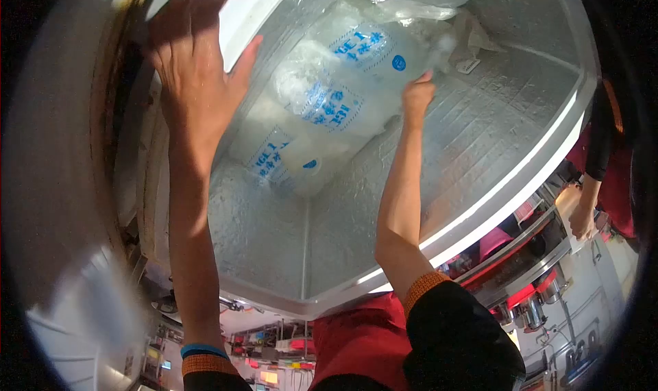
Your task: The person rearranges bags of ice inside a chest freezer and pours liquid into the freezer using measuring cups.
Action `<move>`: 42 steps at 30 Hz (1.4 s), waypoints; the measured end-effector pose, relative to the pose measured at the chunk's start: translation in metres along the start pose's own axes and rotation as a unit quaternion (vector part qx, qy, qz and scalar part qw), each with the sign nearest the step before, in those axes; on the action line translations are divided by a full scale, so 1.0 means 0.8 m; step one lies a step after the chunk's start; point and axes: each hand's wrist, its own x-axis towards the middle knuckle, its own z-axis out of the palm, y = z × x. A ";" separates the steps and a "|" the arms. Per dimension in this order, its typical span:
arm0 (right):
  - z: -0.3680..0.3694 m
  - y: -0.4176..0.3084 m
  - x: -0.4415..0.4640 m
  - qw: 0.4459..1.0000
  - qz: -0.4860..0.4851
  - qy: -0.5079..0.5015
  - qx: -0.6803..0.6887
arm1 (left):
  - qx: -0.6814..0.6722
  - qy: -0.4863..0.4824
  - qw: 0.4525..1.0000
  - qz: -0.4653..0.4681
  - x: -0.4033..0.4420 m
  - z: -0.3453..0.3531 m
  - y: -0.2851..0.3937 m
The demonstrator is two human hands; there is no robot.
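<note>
Chest freezer (264,243): rough, frosted grey walls, smooth white rim (506,175). Inside freezer, bulging ice bags (329,110), clear crinkled plastic. Left hand (195,62) open above freezer's edge, thumb spread, nothing visibly held. Right hand (417,96) inside freezer, curled beside bags; hold unclear.

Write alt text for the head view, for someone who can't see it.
The person's right hand, fingers curled, reaches into an open, pale chest beside clear plastic bags with blue "ICE" print; whether it grips one is unclear. The left hand is near the chest's edge, thumb spread. Another person's hand shows at far right.
</note>
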 end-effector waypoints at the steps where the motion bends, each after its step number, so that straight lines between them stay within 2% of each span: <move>1: -0.001 -0.012 0.002 0.999 -0.025 0.027 0.031 | -0.029 0.006 0.999 0.031 0.007 -0.002 -0.003; 3: -0.001 -0.034 0.007 0.990 -0.078 0.077 0.088 | -0.049 0.018 0.997 0.062 0.010 -0.005 -0.004; 4: 0.043 -0.014 -0.001 0.985 -0.090 0.119 0.085 | -0.021 0.015 0.999 0.031 0.009 -0.006 0.004; 5: 0.104 0.030 -0.014 0.988 -0.099 0.122 0.006 | 0.005 0.010 1.000 -0.003 0.007 -0.007 0.009; 6: 0.130 0.058 -0.014 0.986 -0.122 0.085 -0.080 | -0.015 0.009 1.000 -0.011 0.003 -0.007 0.008; 9: 0.032 -0.020 0.032 0.992 -0.107 -0.059 -0.035 | -0.018 0.006 1.000 0.016 0.005 -0.008 0.003; 10: 0.008 -0.041 0.042 0.994 -0.099 -0.039 -0.004 | -0.018 0.001 1.000 0.015 0.000 -0.008 0.007; 12: -0.009 -0.073 0.037 0.993 -0.081 0.048 0.078 | -0.012 -0.052 0.997 -0.055 -0.001 -0.011 0.010; 14: 0.086 0.000 0.023 0.975 -0.156 0.152 0.053 | -0.010 -0.016 0.999 -0.027 0.002 -0.010 0.008; 15: 0.123 0.037 0.017 0.967 -0.191 0.168 0.011 | -0.008 0.015 1.000 0.000 0.005 -0.009 0.007; 16: 0.117 0.036 0.025 0.960 -0.229 0.162 -0.005 | -0.001 0.014 1.000 0.003 0.006 -0.009 0.008; 17: 0.106 0.039 0.046 0.954 -0.260 0.146 0.011 | -0.005 0.009 1.000 0.005 0.007 -0.005 0.007; 18: 0.069 0.017 0.049 0.989 -0.119 -0.084 0.028 | 0.016 0.004 1.000 -0.015 0.004 -0.001 0.005; 19: 0.038 0.002 0.041 0.989 -0.114 -0.089 0.021 | 0.033 -0.003 0.999 -0.034 -0.001 0.002 0.004; 21: 0.016 -0.054 0.043 0.997 -0.027 -0.010 0.069 | 0.035 0.003 0.998 -0.057 -0.016 0.026 0.004; 23: 0.121 0.053 0.030 0.988 -0.144 0.048 0.026 | -0.193 0.086 0.976 0.059 -0.009 0.054 0.058; 25: 0.129 0.071 0.009 0.993 -0.056 -0.068 -0.075 | -0.221 -0.080 0.972 0.021 -0.013 0.111 0.116; 26: 0.106 0.059 0.012 0.993 -0.051 -0.064 -0.080 | -0.287 -0.108 0.951 -0.022 -0.018 0.165 0.132; 27: 0.073 0.021 0.018 0.986 0.000 -0.155 -0.061 | -0.345 -0.134 0.926 -0.068 -0.019 0.229 0.138; 28: 0.051 0.006 0.017 0.967 0.052 -0.245 -0.043 | -0.320 -0.141 0.936 -0.047 -0.017 0.284 0.145; 30: 0.044 0.029 0.011 0.957 0.053 -0.283 -0.031 | -0.293 -0.149 0.944 -0.029 -0.010 0.375 0.159; 31: 0.043 0.039 0.015 0.948 0.050 -0.314 -0.017 | -0.239 -0.165 0.957 -0.005 -0.004 0.414 0.166; 32: 0.047 0.049 0.007 0.948 0.049 -0.313 -0.017 | -0.183 -0.180 0.966 0.019 0.005 0.439 0.172; 33: 0.054 0.059 -0.009 0.973 0.035 -0.220 0.058 | -0.185 -0.180 0.966 0.021 0.012 0.456 0.180; 34: 0.062 0.065 -0.015 0.983 0.024 -0.124 0.133 | -0.112 -0.209 0.971 0.016 0.017 0.470 0.185; 35: 0.069 0.072 -0.015 0.983 0.033 -0.124 0.133 | -0.037 -0.241 0.970 0.013 0.015 0.480 0.188; 37: 0.078 0.077 -0.009 0.987 -0.037 -0.003 0.158 | -0.036 -0.253 0.966 0.035 0.018 0.494 0.184; 42: 0.073 0.085 0.075 0.994 -0.028 0.016 0.106 | -0.025 -0.246 0.966 0.079 0.018 0.522 0.171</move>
